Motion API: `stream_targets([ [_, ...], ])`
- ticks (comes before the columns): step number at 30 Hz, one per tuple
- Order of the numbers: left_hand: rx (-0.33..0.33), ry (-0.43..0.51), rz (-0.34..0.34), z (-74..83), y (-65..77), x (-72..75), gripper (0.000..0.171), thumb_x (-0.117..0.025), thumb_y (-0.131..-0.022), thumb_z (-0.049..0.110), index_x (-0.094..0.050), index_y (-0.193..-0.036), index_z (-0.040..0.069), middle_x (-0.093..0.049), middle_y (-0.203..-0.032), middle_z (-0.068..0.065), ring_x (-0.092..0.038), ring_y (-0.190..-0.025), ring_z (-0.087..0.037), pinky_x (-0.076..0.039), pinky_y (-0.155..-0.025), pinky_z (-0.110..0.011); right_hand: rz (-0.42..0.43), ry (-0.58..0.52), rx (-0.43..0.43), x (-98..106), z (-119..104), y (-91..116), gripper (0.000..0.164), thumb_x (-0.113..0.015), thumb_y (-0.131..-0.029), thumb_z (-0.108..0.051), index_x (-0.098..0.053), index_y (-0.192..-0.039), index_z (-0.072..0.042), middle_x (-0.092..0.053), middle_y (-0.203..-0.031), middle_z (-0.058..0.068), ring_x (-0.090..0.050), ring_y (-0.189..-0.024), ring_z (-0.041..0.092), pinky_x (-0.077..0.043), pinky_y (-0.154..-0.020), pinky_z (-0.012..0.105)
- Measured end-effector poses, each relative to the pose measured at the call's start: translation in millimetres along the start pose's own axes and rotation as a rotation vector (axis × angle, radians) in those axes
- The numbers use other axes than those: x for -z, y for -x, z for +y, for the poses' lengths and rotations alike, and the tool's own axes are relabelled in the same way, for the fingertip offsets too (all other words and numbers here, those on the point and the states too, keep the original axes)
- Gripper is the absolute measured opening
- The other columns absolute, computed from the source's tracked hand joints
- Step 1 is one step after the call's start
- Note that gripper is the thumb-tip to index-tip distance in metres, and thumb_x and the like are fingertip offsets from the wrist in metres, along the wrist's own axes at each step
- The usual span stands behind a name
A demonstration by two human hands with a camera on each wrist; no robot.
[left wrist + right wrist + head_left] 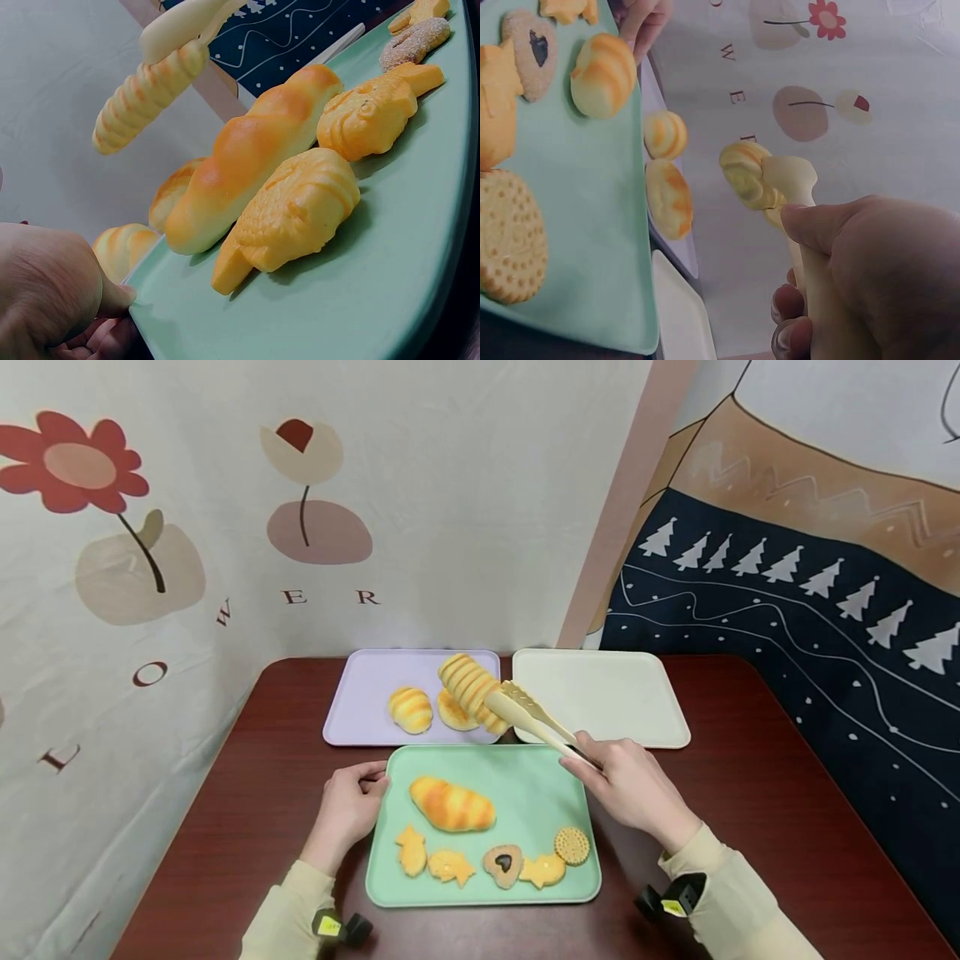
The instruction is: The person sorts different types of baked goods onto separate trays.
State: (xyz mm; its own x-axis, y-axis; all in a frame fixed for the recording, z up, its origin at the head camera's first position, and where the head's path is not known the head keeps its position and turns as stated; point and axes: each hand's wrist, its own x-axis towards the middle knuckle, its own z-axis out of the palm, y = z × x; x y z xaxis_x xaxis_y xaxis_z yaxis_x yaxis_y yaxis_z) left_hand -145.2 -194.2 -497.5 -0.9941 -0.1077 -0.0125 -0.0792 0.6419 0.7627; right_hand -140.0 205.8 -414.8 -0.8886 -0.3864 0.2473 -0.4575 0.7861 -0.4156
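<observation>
Bread [467, 685] hangs in tongs [522, 719] beyond right grip [633, 785].

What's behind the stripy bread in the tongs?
From the head camera, a golden bun peeks out, lying on the purple tray. The stripy bread hides the bun's upper right side there.
</observation>
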Motion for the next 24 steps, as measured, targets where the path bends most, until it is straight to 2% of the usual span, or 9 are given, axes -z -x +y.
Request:
stream_targets([
  [5, -0.001, 0.007, 0.002, 0.5, 0.7, 0.5, 0.027, -0.066, -0.103, 0.007, -0.075, -0.128, 0.000, -0.074, -0.106, -0.010, -0.070, -0.093, -0.023, -0.054, -0.076, -0.032, -0.003, -0.010, 0.001, -5.4, -1.3, -13.2, 0.030, -0.068, -0.106, -0.037, -0.073, -0.121, -0.012, -0.041, -0.060, -0.011, -0.038, -0.052, 0.007, -0.037, -0.048, 0.028],
  [12, -0.004, 0.008, 0.002, 0.6, 0.8, 0.3, 0.026, -0.067, -0.103, 0.007, -0.076, -0.127, 0.001, -0.074, -0.105, -0.009, -0.070, -0.091, -0.022, -0.054, -0.074, -0.031, -0.033, -0.029, -0.015, -16.1, -3.3, -30.1, 0.044, -0.067, -0.107, -0.037, -0.070, -0.137, -0.005, -0.045, -0.061, -0.008, -0.038, -0.049, 0.008, -0.035, -0.046, 0.028],
  [16, -0.004, 0.010, -0.001, 0.0, 0.7, 0.0, 0.026, -0.067, -0.103, 0.007, -0.075, -0.127, 0.000, -0.074, -0.106, -0.010, -0.069, -0.091, -0.022, -0.054, -0.074, -0.031, -0.028, -0.019, -0.008, -24.1, -2.0, -38.6, 0.040, -0.067, -0.107, -0.037, -0.071, -0.133, -0.007, -0.046, -0.061, -0.006, -0.040, -0.049, 0.010, -0.035, -0.045, 0.029],
  [21, -0.004, 0.011, -0.001, -1.0, 0.2, -0.7, 0.027, -0.067, -0.103, 0.007, -0.075, -0.128, -0.001, -0.074, -0.106, -0.011, -0.069, -0.091, -0.023, -0.054, -0.074, -0.030, -0.048, -0.026, -0.026, -32.2, -1.4, -48.7, 0.042, -0.066, -0.107, -0.037, -0.070, -0.135, -0.006, -0.047, -0.061, -0.004, -0.040, -0.049, 0.012, -0.035, -0.045, 0.030],
  [24, 0.001, 0.008, 0.003, -1.3, 0.8, -0.7, 0.027, -0.067, -0.103, 0.007, -0.075, -0.128, 0.000, -0.073, -0.106, -0.010, -0.069, -0.091, -0.022, -0.054, -0.074, -0.029, -0.060, -0.030, -0.028, -36.3, -0.8, -54.8, 0.035, -0.067, -0.107, -0.037, -0.071, -0.128, -0.010, -0.047, -0.062, -0.004, -0.040, -0.049, 0.013, -0.035, -0.046, 0.031],
])
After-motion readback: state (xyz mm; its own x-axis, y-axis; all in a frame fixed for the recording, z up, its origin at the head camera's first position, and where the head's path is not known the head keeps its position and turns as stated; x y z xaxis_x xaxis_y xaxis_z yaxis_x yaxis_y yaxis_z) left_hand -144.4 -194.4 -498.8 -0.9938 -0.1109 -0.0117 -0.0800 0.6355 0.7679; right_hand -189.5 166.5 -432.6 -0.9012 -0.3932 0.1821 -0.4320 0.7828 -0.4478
